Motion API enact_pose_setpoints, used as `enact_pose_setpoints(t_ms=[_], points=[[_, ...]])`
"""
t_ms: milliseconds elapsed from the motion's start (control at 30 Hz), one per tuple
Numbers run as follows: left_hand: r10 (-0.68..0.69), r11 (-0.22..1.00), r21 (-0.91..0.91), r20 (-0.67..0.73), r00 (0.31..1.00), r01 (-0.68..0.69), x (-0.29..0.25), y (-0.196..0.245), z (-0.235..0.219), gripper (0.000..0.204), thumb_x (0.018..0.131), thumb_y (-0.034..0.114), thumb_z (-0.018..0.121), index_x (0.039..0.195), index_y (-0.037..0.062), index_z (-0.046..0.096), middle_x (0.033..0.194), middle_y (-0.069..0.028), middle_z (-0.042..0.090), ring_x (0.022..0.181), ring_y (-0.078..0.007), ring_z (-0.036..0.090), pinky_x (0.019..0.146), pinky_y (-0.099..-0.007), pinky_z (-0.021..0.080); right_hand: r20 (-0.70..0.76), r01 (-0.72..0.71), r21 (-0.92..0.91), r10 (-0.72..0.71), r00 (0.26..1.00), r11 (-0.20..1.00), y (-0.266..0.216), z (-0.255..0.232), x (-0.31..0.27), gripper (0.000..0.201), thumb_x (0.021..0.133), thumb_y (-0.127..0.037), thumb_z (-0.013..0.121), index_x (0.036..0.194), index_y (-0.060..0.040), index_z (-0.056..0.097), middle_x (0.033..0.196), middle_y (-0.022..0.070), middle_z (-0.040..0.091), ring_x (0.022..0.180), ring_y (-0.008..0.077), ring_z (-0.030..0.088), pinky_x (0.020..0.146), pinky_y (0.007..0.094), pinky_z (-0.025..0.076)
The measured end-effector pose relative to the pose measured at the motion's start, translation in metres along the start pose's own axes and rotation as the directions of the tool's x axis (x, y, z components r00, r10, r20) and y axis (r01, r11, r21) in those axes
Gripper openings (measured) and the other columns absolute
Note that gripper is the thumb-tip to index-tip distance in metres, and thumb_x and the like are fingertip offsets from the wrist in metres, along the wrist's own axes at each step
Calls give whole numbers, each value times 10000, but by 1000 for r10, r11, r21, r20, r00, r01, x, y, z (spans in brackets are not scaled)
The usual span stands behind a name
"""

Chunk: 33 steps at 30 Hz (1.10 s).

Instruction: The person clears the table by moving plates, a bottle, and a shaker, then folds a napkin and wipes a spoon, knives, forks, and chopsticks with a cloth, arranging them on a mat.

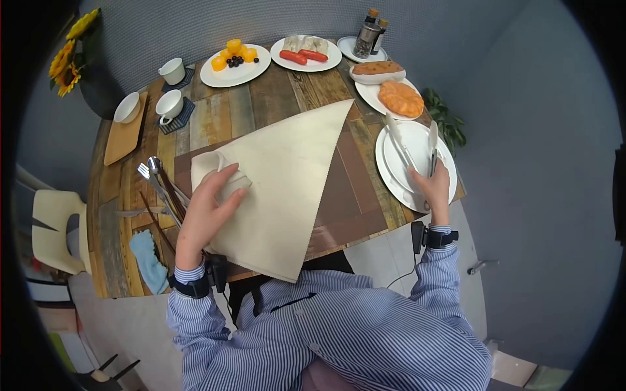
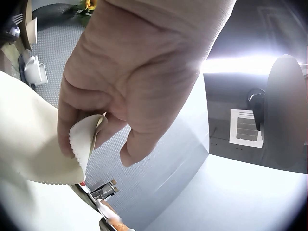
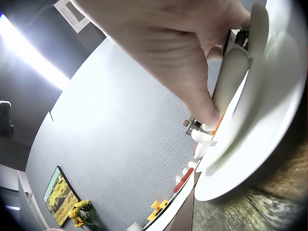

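A large cream cloth napkin [image 1: 280, 176] with a scalloped edge covers much of a brown placemat [image 1: 355, 179]. My left hand [image 1: 212, 205] is at its left side, thumb spread away. In the left wrist view the curled-up napkin corner [image 2: 85, 139] sits among the bent fingers of my left hand [image 2: 122, 91]. On the right, my right hand [image 1: 433, 189] grips a pair of tongs [image 1: 399, 143] whose two pale-tipped arms spread apart over stacked white plates [image 1: 385, 179]. The tongs' far end is partly hidden by the hand.
Left of the napkin lie a fork [image 1: 147, 173], a spoon [image 1: 154, 166], chopsticks and a blue cloth [image 1: 149, 260]. Cups [image 1: 171, 103], a fruit plate [image 1: 212, 77], a sausage plate [image 1: 283, 63], a bread plate [image 1: 365, 98] and spice bottles [image 1: 366, 42] line the back.
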<state>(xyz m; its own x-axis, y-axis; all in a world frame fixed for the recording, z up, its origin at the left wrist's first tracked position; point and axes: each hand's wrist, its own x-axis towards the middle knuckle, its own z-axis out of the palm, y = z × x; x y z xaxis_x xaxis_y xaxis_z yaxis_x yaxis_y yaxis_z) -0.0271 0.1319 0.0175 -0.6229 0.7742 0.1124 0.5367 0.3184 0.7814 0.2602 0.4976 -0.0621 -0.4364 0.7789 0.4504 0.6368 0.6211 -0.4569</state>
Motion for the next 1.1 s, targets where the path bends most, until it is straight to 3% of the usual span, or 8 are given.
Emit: enact_pose_setpoints(t_ms=[333, 533, 633, 700, 733, 833, 1033, 1100], points=[[34, 999, 24, 16, 999, -34, 5, -14, 7, 456, 845, 206, 628, 1222, -29, 525, 1149, -191, 569, 1075, -317, 551, 937, -347, 417, 166, -121, -86, 134, 977, 989, 1, -10, 13, 805, 626, -487, 787, 1065, 138, 533, 920, 302, 618, 870, 429, 616, 768, 423, 499], [69, 997, -30, -167, 984, -75, 16, -14, 15, 507, 845, 187, 618, 1292, 2, 468, 1210, -194, 543, 1123, -293, 531, 935, -341, 421, -153, 167, -129, -186, 971, 977, -49, -11, -2, 658, 763, -327, 744, 1199, 98, 494, 1041, 257, 603, 925, 364, 607, 820, 406, 482], [-3, 994, -108, -41, 999, -2, 21, 4, 25, 536, 864, 181, 614, 1347, 46, 427, 1271, -190, 515, 1187, -277, 502, 950, -350, 435, 195, -30, 486, -75, 978, 873, -94, 6, -27, 473, 850, -171, 670, 1241, 32, 498, 1113, 135, 587, 922, 199, 593, 825, 306, 482], [173, 823, -547, -14, 985, -152, 23, 14, 32, 577, 890, 182, 601, 1407, 96, 359, 1345, -183, 463, 1221, -286, 486, 972, -369, 445, 411, -173, 649, -150, 899, 741, -117, 23, -39, 462, 853, -150, 667, 1239, 40, 496, 1117, 135, 585, 941, 162, 588, 828, 261, 485], [161, 829, -540, -20, 987, -146, 24, 10, 26, 577, 890, 182, 601, 1407, 96, 359, 1345, -183, 463, 1221, -286, 486, 972, -369, 445, 493, -241, 678, -187, 850, 694, -126, 28, -44, 457, 856, -145, 664, 1239, 41, 495, 1118, 136, 585, 947, 156, 588, 830, 252, 486], [137, 922, -345, -127, 982, -173, 35, -6, 2, 628, 908, 193, 586, 1449, 123, 276, 1406, -181, 401, 1235, -321, 474, 1006, -399, 427, 522, -178, 636, -249, 816, 751, -140, 40, -54, 469, 859, -161, 660, 1239, 56, 491, 1114, 147, 588, 957, 164, 594, 828, 264, 497], [-33, 950, 310, 36, 999, 20, 57, -70, -43, 301, 903, 135, 539, 1174, 6, 569, 1130, -169, 587, 1018, -285, 573, 886, -333, 448, 578, -232, 637, -257, 774, 735, -148, 48, -59, 488, 855, -171, 665, 1235, 76, 483, 1105, 151, 589, 931, 161, 604, 802, 266, 506], [68, 934, 348, 44, 997, -79, 63, -91, -41, 302, 892, 125, 547, 1172, 16, 574, 1116, -172, 587, 1003, -295, 572, 889, -336, 447, 565, -220, 630, -245, 788, 744, -146, 50, -50, 498, 852, -173, 672, 1231, 86, 478, 1098, 155, 584, 925, 158, 604, 801, 259, 501]])
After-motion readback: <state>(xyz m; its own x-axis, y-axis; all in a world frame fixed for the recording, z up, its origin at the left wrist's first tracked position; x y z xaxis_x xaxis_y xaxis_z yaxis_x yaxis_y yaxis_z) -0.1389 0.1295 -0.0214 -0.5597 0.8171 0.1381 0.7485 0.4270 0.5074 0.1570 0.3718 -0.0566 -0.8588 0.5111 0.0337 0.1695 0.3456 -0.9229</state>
